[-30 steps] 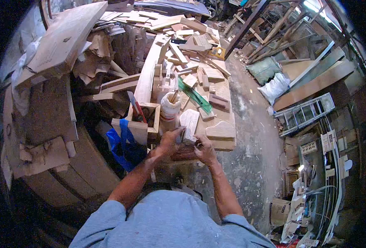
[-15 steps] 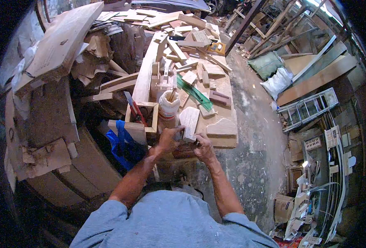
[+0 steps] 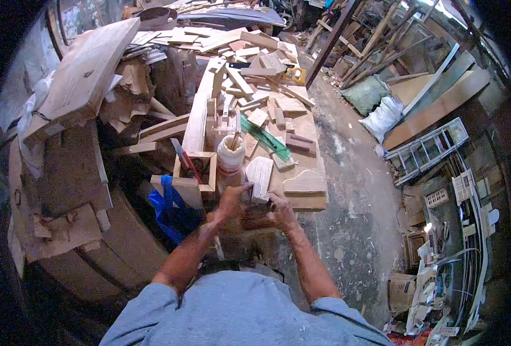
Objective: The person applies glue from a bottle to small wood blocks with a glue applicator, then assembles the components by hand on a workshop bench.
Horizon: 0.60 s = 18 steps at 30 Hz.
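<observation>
A pale wooden block (image 3: 259,175) with angled corners lies at the near end of the workbench, its near end toward me. My left hand (image 3: 233,200) is closed at its lower left edge, slightly blurred, with the forefinger reaching along the wood. At the near right corner my right hand (image 3: 281,210) is curled with its fingers pinched on the block. Whether a small item is also in those fingers is hidden. Just beyond my left hand stands a white jar (image 3: 231,155) with a stick in it. A flat cut wooden piece (image 3: 305,181) lies to the right.
An open wooden box (image 3: 208,187) holding a red-handled tool (image 3: 191,166) sits left of the jar. A green translucent strip (image 3: 265,137) and a brown block (image 3: 301,143) lie farther up the workbench (image 3: 310,203). Wood offcuts are heaped behind. A blue bag (image 3: 166,207) hangs at left.
The view has shifted slightly, so the bench appears a little farther left. Both hands stay at the near end of the block, with only small shifts of the fingers.
</observation>
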### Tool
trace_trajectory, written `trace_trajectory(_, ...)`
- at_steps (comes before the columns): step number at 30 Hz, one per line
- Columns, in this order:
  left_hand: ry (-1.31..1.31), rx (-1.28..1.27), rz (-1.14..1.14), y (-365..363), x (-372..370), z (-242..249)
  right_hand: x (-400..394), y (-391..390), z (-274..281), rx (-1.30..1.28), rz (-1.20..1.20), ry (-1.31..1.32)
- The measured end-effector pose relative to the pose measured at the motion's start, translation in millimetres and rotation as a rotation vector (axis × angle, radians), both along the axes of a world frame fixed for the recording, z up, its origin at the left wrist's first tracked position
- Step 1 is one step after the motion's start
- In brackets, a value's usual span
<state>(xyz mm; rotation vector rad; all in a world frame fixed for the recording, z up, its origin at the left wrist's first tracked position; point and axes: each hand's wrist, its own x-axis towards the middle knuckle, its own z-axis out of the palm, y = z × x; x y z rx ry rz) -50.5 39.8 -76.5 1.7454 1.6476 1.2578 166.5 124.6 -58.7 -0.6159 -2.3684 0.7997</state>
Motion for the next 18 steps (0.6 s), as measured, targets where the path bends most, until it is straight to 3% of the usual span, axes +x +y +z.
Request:
trace_trajectory(2, -0.026, 0.014, -0.028, 0.4, -3.3, -5.8, 1.0, 7.5, -8.5, 0.156, 0.037, 0.012)
trace_trajectory(5, 0.115, -0.078, -0.005, -4.9, -3.3, 2.9, 5.2, 1.7, -0.8, -0.006, 0.026, -0.031)
trace_trajectory(8, 0.143, -0.111, -0.007, 6.2, -8.8, -38.5, 10.2, -8.4, 9.2, -0.02, -0.035, 0.026)
trace_trajectory(11, 0.053, 0.072, 0.023, -13.8, 1.5, -4.5, 36.3, 0.3, 18.7, 0.062, -0.173, 0.032)
trace_trajectory(12, 0.07, 0.096, 0.095, -18.4, 6.7, -5.3, 47.9, 7.8, 25.8, 0.026, -0.249, -0.03)
trace_trajectory(14, 0.105, 0.142, 0.234, -32.9, 23.4, -11.1, 79.0, 37.9, 23.5, 0.229, -0.32, -0.133)
trace_trajectory(18, 0.071, 0.07, 0.435, -54.8, 60.5, -3.4, 100.2, 69.8, 69.3, 0.137, -0.332, -0.429)
